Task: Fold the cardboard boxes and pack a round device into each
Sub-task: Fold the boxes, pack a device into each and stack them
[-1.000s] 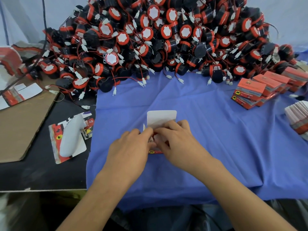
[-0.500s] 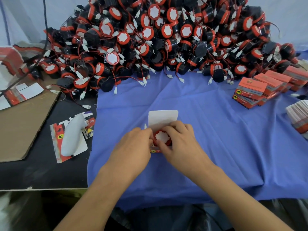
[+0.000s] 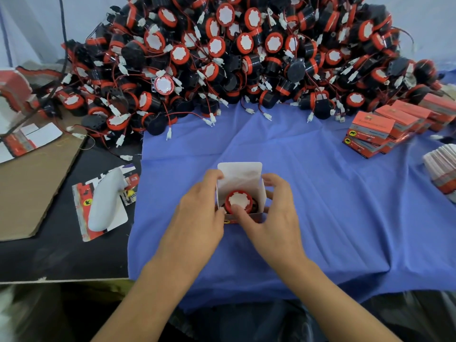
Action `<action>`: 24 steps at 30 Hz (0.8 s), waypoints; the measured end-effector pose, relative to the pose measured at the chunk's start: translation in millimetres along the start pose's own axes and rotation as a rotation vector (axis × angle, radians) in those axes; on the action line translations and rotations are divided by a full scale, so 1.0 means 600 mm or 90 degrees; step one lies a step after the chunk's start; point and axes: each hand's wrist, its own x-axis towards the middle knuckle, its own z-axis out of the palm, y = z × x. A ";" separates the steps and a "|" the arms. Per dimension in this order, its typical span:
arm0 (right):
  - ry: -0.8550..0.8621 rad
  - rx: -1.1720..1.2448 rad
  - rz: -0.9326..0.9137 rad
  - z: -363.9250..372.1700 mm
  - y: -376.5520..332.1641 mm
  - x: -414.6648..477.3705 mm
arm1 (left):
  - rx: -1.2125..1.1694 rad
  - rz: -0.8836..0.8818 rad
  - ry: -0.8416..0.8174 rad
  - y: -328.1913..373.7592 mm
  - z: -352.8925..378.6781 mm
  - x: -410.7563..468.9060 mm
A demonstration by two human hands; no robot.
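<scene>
A small cardboard box [image 3: 240, 178] stands open on the blue cloth [image 3: 320, 193], its white lid flap raised at the back. Inside it sits a round device [image 3: 238, 201] with a red rim and a white face. My left hand [image 3: 197, 218] holds the box's left wall, fingers curled over the edge. My right hand [image 3: 274, 218] wraps the right wall, and its thumb presses on the device's near rim. A large heap of the same round devices [image 3: 234, 58], black with red wires and white plugs, fills the back of the table.
Folded orange boxes [image 3: 385, 129] are stacked at the right, with a pile of flat blanks [image 3: 441, 169] at the right edge. On the black table to the left lie a white handheld tool [image 3: 103, 201] on a flat box blank and a brown cardboard sheet [image 3: 32, 183].
Both hands have spread apart from over the box opening to its side walls. The device, hidden a second ago, now shows fully inside the open box.
</scene>
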 end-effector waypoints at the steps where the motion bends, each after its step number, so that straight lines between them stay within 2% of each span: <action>1: -0.003 0.044 0.020 0.001 0.002 -0.002 | -0.060 -0.006 0.036 -0.004 0.006 -0.005; 4: -0.004 0.090 0.038 0.005 0.011 -0.006 | -0.122 0.036 0.115 -0.018 0.028 -0.015; 7: -0.009 0.114 0.030 0.006 0.017 -0.004 | -0.189 0.087 0.140 -0.034 0.047 -0.017; 11: 0.012 0.160 0.008 0.002 0.021 0.005 | -0.235 0.059 0.153 -0.049 0.063 -0.013; 15: 0.010 0.153 0.031 0.003 0.034 0.011 | -0.303 0.023 0.156 -0.059 0.072 -0.008; 19: -0.032 0.227 0.068 0.000 0.037 0.014 | -0.383 -0.037 0.145 -0.064 0.071 -0.003; 24: -0.058 0.204 0.046 -0.005 0.036 0.018 | -0.357 0.012 0.058 -0.074 0.061 0.008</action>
